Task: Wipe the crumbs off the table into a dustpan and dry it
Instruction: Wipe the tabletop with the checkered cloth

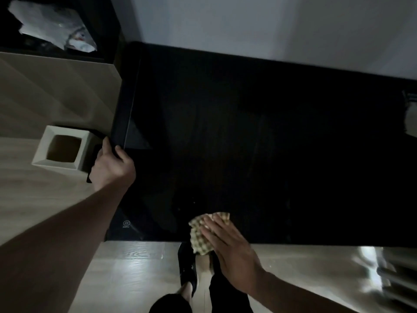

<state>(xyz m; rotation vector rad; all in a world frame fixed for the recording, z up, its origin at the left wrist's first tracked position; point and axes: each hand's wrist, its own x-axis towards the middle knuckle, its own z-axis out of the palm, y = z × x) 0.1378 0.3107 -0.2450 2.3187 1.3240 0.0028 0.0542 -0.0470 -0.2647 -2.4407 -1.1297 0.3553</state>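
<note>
The black glossy table (259,143) fills the middle of the view. My left hand (112,164) grips a black dustpan (90,175) held against the table's left edge; the hand and the dark hide most of it. My right hand (230,249) presses flat on a beige checkered cloth (198,236) at the table's near edge, and part of the cloth hangs over that edge. A few pale crumbs (193,202) dot the tabletop just beyond the cloth.
A white square bin (42,152) stands on the wooden floor left of the table, close to my left hand. A dark shelf with crumpled plastic bags (56,28) is at the top left. My feet (187,274) stand below the near edge. A wall runs behind the table.
</note>
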